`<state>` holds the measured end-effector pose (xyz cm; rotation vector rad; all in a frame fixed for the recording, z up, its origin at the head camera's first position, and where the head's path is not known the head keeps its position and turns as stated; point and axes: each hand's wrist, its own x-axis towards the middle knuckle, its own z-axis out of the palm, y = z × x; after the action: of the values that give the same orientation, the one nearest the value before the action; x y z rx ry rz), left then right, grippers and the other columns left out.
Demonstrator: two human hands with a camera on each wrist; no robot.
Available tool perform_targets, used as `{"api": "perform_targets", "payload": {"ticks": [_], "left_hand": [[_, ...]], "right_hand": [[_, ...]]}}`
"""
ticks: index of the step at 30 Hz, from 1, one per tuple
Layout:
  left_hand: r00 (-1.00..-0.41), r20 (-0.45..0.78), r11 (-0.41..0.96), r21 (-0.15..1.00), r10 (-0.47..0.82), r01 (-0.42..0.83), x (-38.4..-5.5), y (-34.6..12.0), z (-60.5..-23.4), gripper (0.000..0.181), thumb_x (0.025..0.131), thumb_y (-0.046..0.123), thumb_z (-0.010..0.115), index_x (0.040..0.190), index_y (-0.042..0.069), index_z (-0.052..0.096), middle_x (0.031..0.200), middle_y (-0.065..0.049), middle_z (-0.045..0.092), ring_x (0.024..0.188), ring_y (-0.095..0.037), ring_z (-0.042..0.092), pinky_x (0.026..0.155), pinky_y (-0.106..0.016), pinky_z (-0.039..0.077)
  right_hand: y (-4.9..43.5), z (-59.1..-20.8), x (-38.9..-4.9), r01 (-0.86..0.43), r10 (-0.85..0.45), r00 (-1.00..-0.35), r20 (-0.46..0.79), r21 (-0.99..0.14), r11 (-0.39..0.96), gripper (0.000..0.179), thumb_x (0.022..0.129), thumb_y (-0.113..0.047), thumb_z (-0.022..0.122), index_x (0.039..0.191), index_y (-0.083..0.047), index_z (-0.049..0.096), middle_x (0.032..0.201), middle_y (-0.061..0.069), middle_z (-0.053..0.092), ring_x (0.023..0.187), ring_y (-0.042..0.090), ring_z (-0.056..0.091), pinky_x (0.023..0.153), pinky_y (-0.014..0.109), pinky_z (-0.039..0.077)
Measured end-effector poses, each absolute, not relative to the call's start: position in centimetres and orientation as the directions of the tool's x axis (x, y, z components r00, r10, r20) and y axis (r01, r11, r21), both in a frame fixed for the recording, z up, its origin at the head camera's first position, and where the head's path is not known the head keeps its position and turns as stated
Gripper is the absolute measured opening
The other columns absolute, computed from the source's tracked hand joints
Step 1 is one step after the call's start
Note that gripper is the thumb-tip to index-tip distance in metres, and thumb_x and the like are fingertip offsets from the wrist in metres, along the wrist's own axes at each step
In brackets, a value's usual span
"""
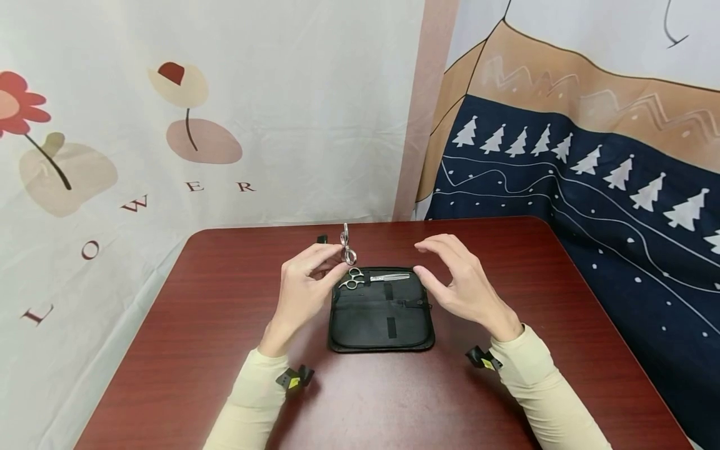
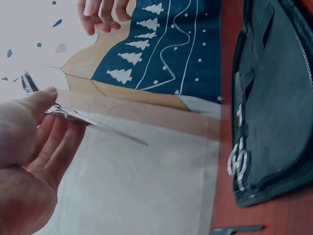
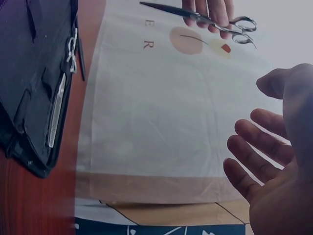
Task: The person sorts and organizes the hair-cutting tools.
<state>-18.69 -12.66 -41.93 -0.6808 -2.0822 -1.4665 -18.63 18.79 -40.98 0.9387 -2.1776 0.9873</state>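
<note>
My left hand [image 1: 304, 284] pinches a pair of silver scissors [image 1: 345, 245] between thumb and fingers, above the left back corner of a black zip case [image 1: 360, 322]. In the right wrist view the scissors [image 3: 195, 17] show narrow closed blades and two finger rings. The case lies on the table with a second pair, thinning scissors [image 1: 388, 277], tucked along its back edge; their toothed blade shows in the right wrist view. My right hand [image 1: 464, 281] is held with fingers spread and relaxed near the case's right back corner, holding nothing.
The case rests on a reddish-brown table [image 1: 197, 325]. A slim black object [image 2: 238, 229] lies on the table behind the case's left end. Printed cloth [image 1: 326, 112] with flowers and trees hangs behind the table and along its right side.
</note>
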Motion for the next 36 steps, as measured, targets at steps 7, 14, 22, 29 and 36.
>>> {"api": "perform_targets", "payload": {"ticks": [7, 14, 22, 29, 36], "left_hand": [[-0.691, 0.688, 0.448, 0.558, 0.221, 0.699, -18.4, -13.7, -41.1, 0.029, 0.093, 0.001, 0.090, 0.121, 0.005, 0.087, 0.110, -0.009, 0.085, 0.086, -0.014, 0.080, 0.069, -0.011, 0.058], [-0.650, 0.675, 0.502, 0.451, 0.350, 0.739, -18.2, -14.3, -40.9, 0.030, 0.092, 0.001, 0.091, 0.122, 0.004, 0.086, 0.107, -0.009, 0.083, 0.072, -0.012, 0.068, 0.060, -0.027, 0.057], [-0.628, 0.645, 0.553, 0.358, 0.436, 0.752, -17.9, -14.5, -40.9, 0.027, 0.091, -0.002, 0.091, 0.118, 0.003, 0.086, 0.104, -0.010, 0.081, 0.074, -0.018, 0.070, 0.065, -0.029, 0.058], [-0.668, 0.549, 0.625, 0.304, 0.502, 0.719, -17.2, -14.6, -40.3, 0.022, 0.095, 0.002, 0.089, 0.116, 0.003, 0.086, 0.106, -0.010, 0.080, 0.084, -0.023, 0.076, 0.075, -0.036, 0.064], [-0.711, 0.441, 0.644, 0.320, 0.547, 0.695, -16.9, -14.5, -40.0, 0.022, 0.096, 0.007, 0.089, 0.118, 0.006, 0.086, 0.106, -0.007, 0.080, 0.089, -0.020, 0.076, 0.078, -0.034, 0.064]], "right_hand": [[19.4, -41.1, -18.9, -0.772, -0.354, -0.594, 0.723, -0.387, 0.504, 0.051, 0.091, -0.004, 0.086, 0.140, -0.004, 0.073, 0.136, 0.017, 0.074, 0.128, 0.031, 0.068, 0.119, 0.015, 0.045], [19.8, -41.1, -19.0, -0.750, -0.361, -0.623, 0.694, -0.399, 0.527, 0.060, 0.092, -0.009, 0.087, 0.149, -0.008, 0.068, 0.149, 0.014, 0.070, 0.140, 0.031, 0.062, 0.126, 0.020, 0.040], [20.1, -41.0, -19.2, -0.755, -0.378, -0.619, 0.688, -0.389, 0.528, 0.061, 0.094, -0.015, 0.086, 0.151, -0.008, 0.066, 0.154, 0.012, 0.067, 0.146, 0.029, 0.059, 0.131, 0.021, 0.036], [20.2, -41.0, -19.3, -0.763, -0.397, -0.609, 0.687, -0.370, 0.529, 0.063, 0.094, -0.017, 0.087, 0.152, -0.008, 0.066, 0.156, 0.013, 0.066, 0.148, 0.031, 0.058, 0.133, 0.025, 0.035], [19.8, -41.4, -19.4, -0.807, -0.439, -0.546, 0.713, -0.308, 0.504, 0.067, 0.088, -0.013, 0.089, 0.151, -0.007, 0.066, 0.154, 0.016, 0.066, 0.146, 0.036, 0.057, 0.133, 0.027, 0.035]]}}
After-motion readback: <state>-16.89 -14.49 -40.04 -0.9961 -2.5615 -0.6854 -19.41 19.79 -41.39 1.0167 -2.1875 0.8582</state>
